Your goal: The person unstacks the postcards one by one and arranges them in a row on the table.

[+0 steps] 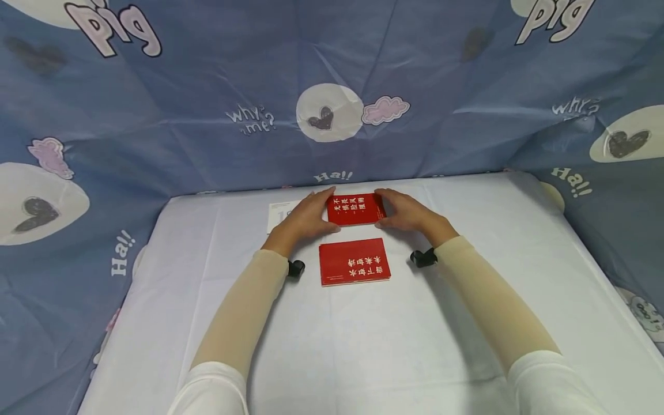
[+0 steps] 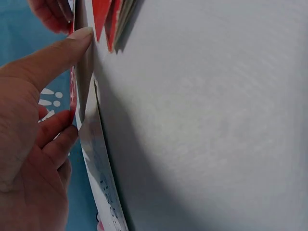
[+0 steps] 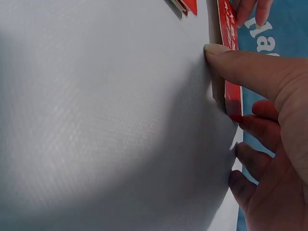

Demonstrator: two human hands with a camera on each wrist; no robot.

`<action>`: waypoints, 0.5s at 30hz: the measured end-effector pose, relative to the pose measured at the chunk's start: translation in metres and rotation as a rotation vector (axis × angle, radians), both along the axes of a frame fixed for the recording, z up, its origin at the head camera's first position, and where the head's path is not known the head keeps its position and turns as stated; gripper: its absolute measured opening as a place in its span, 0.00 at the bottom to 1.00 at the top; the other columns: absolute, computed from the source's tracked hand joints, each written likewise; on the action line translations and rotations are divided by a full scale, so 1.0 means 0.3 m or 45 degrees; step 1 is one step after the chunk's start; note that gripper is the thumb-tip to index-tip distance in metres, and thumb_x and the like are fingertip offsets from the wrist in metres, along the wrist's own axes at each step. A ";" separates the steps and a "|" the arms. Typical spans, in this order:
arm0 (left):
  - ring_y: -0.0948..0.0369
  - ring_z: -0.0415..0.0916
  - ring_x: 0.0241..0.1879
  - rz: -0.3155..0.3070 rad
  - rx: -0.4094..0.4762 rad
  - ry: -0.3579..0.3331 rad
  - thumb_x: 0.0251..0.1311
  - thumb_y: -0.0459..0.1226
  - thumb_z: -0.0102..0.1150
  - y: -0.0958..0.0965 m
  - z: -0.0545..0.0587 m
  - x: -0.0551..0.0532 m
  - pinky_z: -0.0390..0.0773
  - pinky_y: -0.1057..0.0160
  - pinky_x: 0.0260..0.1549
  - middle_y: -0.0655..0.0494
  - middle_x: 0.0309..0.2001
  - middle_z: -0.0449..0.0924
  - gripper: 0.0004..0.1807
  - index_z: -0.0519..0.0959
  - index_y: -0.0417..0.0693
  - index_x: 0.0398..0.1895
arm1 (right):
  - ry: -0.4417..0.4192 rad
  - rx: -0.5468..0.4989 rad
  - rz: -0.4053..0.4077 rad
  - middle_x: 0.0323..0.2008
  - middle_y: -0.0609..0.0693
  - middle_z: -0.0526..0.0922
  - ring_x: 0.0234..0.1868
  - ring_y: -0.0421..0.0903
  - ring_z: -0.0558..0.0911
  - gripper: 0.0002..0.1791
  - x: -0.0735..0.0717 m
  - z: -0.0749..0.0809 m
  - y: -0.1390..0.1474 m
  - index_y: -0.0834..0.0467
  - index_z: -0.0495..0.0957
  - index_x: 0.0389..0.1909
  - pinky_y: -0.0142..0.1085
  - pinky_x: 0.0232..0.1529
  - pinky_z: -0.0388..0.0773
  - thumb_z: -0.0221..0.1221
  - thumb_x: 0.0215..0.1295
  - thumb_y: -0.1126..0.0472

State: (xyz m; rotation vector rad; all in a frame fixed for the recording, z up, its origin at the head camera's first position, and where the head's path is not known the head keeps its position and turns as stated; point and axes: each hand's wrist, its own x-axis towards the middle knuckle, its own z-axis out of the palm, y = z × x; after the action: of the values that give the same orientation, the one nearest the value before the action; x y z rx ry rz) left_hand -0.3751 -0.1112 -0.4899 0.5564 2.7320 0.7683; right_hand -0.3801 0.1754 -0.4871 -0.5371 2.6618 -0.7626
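Note:
At the back of the table lies a red card (image 1: 353,217) with white Chinese characters, flat between both hands. My left hand (image 1: 310,215) grips its left end, the thumb at the near edge and fingers at the far edge. The right hand (image 1: 407,212) holds the right end in the same way. In the right wrist view, the thumb presses near the card's near edge and a fingertip meets the corner of the red card (image 3: 233,98). Partly hidden behind the left hand is a white card (image 1: 276,214) with printing on it.
Nearer to me lies a second red piece (image 1: 337,265) with white characters, in several layers at its edge. A white cloth (image 1: 363,340) covers the table. Blue patterned fabric (image 1: 207,155) rises along the back and sides.

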 end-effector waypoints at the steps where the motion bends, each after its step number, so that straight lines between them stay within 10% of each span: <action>1: 0.45 0.45 0.82 -0.004 -0.008 0.004 0.56 0.47 0.79 0.003 0.001 -0.003 0.48 0.49 0.79 0.50 0.81 0.58 0.60 0.50 0.54 0.86 | -0.002 -0.001 -0.001 0.79 0.61 0.60 0.80 0.59 0.57 0.51 -0.002 -0.001 0.003 0.60 0.55 0.82 0.55 0.78 0.55 0.73 0.63 0.57; 15: 0.44 0.44 0.82 -0.017 -0.053 -0.025 0.56 0.49 0.79 0.019 0.002 -0.020 0.46 0.50 0.80 0.50 0.80 0.60 0.59 0.52 0.50 0.85 | -0.059 -0.024 0.012 0.81 0.61 0.56 0.81 0.60 0.53 0.51 -0.009 0.002 0.018 0.59 0.54 0.83 0.55 0.80 0.51 0.71 0.65 0.58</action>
State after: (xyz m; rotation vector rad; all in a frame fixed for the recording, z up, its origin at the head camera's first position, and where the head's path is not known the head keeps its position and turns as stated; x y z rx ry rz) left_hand -0.3812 -0.1054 -0.4893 0.5551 2.7169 0.7077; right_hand -0.3827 0.1808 -0.4866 -0.5297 2.6107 -0.7882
